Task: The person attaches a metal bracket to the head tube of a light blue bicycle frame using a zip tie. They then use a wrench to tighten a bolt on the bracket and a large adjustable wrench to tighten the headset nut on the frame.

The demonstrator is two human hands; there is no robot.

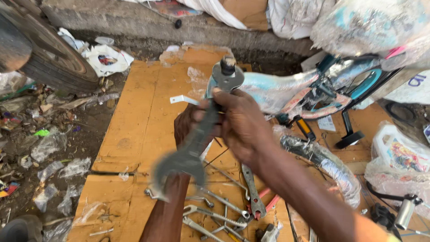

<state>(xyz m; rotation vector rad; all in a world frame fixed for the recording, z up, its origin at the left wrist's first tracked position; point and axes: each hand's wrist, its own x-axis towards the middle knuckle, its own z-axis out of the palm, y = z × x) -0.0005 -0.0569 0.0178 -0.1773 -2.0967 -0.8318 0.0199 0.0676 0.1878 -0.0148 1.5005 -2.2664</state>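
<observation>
Far left: a tyre (pixel 42 49) at the top corner above dirt strewn with plastic scraps (pixel 53 166) and crumpled wrappers. Centre-left: sheets of cardboard (pixel 134 121) laid flat as a work surface, a small white bracket (pixel 182 99) lying on them. Centre: the left hand (pixel 187 125), largely hidden behind the other hand and the tool, its grip not readable. The right hand (pixel 239 123), fingers closed round the shaft of a large grey spanner (pixel 197 139); the spanner runs diagonally, its upper ring end set on a black-capped nut (pixel 228 65) at the end of a pale blue bicycle frame (pixel 273 89), its lower open end blurred above the cardboard. Below the hands: loose spanners (pixel 215 210) and pliers (pixel 253 190) scattered on the cardboard, partly covered by the forearms. Right: the frame wrapped in clear plastic, a wrapped wheel (pixel 331 170) lying beside it, a black pedal (pixel 349 136). Far right: a white plastic bag (pixel 396 150) with a colourful printed item inside; white sacks (pixel 371 27) piled along the concrete ledge (pixel 148 24) at top.
</observation>
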